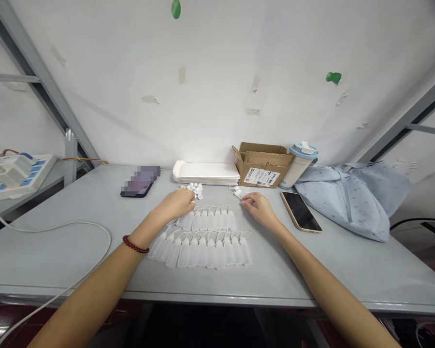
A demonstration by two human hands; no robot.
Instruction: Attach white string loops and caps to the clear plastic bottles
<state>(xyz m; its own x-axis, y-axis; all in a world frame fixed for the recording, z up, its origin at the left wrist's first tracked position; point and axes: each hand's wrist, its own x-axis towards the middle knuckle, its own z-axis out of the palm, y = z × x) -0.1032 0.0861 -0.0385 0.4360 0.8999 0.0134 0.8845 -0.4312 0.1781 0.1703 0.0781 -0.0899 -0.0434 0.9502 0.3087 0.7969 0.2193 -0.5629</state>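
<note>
Two rows of small translucent plastic bottles (203,244) lie side by side on the grey table (58,251). My left hand (176,204), with a red bead bracelet on its wrist, reaches over the back row to a small heap of white caps (194,189); its fingers are curled down at the heap. My right hand (261,208) lies to the right of the rows, fingers pinched on a small translucent bottle (240,193).
A blurred dark phone (140,181), a white foam tray stack (206,172), an open cardboard box (263,166) and a lidded cup (299,164) stand along the wall. A second phone (300,211) and a blue cloth bag (351,195) lie right. A white cable (76,232) loops left.
</note>
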